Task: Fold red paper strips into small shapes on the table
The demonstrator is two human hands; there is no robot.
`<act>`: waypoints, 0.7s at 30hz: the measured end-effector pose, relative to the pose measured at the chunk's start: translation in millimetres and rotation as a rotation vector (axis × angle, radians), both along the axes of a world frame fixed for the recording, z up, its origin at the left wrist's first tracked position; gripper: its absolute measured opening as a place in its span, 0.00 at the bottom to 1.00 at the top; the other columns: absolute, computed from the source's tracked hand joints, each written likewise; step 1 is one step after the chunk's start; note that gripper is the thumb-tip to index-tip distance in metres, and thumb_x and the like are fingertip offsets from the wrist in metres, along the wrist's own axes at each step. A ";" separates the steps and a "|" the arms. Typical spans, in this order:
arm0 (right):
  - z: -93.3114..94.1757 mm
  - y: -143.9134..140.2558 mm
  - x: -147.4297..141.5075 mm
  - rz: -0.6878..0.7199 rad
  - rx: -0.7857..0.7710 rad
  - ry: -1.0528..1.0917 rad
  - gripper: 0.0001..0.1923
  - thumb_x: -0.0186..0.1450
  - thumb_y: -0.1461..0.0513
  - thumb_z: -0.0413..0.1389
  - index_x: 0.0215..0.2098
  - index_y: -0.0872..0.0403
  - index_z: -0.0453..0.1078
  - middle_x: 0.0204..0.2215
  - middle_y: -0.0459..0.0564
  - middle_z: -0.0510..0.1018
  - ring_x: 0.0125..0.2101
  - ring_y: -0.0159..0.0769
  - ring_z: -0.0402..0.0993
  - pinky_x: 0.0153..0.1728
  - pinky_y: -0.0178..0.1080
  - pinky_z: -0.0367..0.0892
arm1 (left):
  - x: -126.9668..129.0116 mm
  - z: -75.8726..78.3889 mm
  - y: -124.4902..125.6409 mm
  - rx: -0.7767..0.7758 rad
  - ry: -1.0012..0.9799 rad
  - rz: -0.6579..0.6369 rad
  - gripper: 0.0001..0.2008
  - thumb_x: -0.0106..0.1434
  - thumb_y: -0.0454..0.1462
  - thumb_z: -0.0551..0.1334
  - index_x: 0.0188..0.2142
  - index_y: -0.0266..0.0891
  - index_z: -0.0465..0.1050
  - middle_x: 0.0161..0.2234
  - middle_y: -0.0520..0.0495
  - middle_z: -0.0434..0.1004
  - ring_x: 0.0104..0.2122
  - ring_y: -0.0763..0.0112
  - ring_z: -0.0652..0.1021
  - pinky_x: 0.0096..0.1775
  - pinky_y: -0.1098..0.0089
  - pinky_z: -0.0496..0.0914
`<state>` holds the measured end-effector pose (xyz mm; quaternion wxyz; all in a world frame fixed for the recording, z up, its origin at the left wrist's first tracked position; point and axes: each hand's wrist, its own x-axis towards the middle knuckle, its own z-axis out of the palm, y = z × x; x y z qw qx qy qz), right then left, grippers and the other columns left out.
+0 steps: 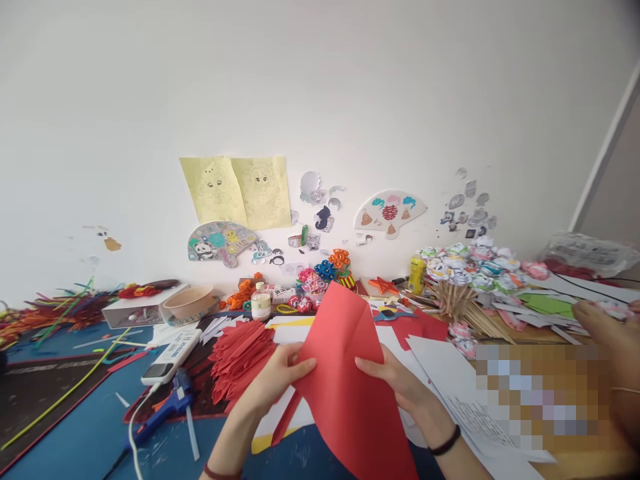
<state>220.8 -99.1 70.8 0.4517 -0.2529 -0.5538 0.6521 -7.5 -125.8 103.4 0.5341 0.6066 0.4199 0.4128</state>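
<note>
Folded red stack [239,360] beside, perhaps paper

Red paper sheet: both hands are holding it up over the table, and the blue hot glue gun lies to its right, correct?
Not quite. The head view shows the left hand and right hand holding the folded red paper sheet up over the table, but the blue hot glue gun lies to its left, beside the white remote control.

red paper [350,387] cut off below; pixelated patch [540,393] — contents unreadable
</note>
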 end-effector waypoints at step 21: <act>20.4 57.7 -14.7 0.227 0.376 -0.409 0.27 0.61 0.50 0.58 0.18 0.53 0.47 0.20 0.38 0.46 0.21 0.26 0.41 0.22 0.34 0.38 | 18.3 10.5 34.4 0.693 0.712 0.329 0.06 0.61 0.41 0.60 0.38 0.48 0.73 0.41 0.52 0.77 0.45 0.62 0.71 0.58 0.51 0.44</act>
